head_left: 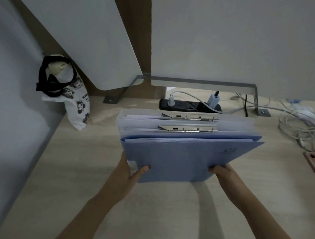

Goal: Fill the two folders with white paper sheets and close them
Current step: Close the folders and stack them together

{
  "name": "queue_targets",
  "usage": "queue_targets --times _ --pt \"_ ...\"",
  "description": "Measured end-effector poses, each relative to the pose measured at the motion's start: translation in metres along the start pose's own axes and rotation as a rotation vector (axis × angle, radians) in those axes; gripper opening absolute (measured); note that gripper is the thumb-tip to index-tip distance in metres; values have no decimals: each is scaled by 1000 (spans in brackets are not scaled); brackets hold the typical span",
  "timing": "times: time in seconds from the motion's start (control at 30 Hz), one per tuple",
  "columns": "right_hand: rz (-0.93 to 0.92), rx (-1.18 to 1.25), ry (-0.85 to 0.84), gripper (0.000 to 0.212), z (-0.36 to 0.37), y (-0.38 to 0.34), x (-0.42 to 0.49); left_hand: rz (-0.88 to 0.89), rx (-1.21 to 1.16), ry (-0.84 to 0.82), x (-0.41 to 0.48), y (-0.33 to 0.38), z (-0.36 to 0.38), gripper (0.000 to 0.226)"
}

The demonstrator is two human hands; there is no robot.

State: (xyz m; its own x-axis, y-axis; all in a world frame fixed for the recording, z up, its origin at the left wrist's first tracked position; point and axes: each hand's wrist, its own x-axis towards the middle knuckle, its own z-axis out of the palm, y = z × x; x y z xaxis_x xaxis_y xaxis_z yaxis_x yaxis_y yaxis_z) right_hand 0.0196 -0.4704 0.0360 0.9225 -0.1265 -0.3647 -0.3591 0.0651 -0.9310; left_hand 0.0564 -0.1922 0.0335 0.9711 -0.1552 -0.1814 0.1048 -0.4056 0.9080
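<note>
While outstretched, left hand (127, 173) and right hand (223, 172), thumbs uppermost, in a grip on the folders (188, 158).

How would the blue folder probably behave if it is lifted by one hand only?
Probably rather heavy: the blue folder is thick with paper sheets. It may sag or slip, since left hand and right hand grip only its near edge.

No wording is legible: a small dark mark (231, 150) on the cover of the blue folder (174, 160) and the black print on the white cloth bag (77, 113) are too blurred to read.
</note>
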Motion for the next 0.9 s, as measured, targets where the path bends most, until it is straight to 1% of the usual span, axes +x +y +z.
queue_targets --times 0.03,0.1,0.17,0.23,0.3,0.33,0.4,0.5,0.53,0.6,0.63,0.67,0.73,0.83,0.87,0.9 --pt "4 -2 19 63 1 1 0 9 29 3 1 -4 0 113" --pt "7 -2 43 63 3 1 1 39 46 10 4 -11 1 87" --pt "13 -21 52 55 4 -3 1 56 41 21 4 -13 1 70" --pt "32 -39 29 48 5 -9 1 61 9 41 2 -13 0 49" --pt "81 -64 -25 46 8 -11 4 29 -48 109 -1 -14 -1 35" --pt "119 -80 -60 45 12 -11 7 -1 -91 166 -2 -14 -3 34" --pt "209 -97 -127 44 22 -9 12 -75 -152 257 -2 -17 -10 40" --pt "304 -141 -224 46 45 -5 26 -209 -156 278 5 -27 -29 61" --pt "316 -154 -245 48 53 -3 31 -229 -152 278 9 -30 -37 60" --pt "329 -152 -241 49 70 1 44 -261 -123 292 21 -39 -51 45" --pt "331 -144 -222 46 79 3 50 -294 -91 293 29 -45 -58 39" --pt "333 -132 -202 42 89 5 58 -329 -66 284 38 -50 -64 37" --pt "354 -129 -160 37 109 9 76 -415 -38 253 58 -67 -80 44" --pt "372 -166 -175 35 133 15 102 -474 -1 241 84 -92 -100 69" --pt "375 -176 -182 33 140 17 109 -485 12 237 91 -100 -105 72" --pt "375 -178 -176 32 146 17 115 -494 16 238 98 -102 -109 69"
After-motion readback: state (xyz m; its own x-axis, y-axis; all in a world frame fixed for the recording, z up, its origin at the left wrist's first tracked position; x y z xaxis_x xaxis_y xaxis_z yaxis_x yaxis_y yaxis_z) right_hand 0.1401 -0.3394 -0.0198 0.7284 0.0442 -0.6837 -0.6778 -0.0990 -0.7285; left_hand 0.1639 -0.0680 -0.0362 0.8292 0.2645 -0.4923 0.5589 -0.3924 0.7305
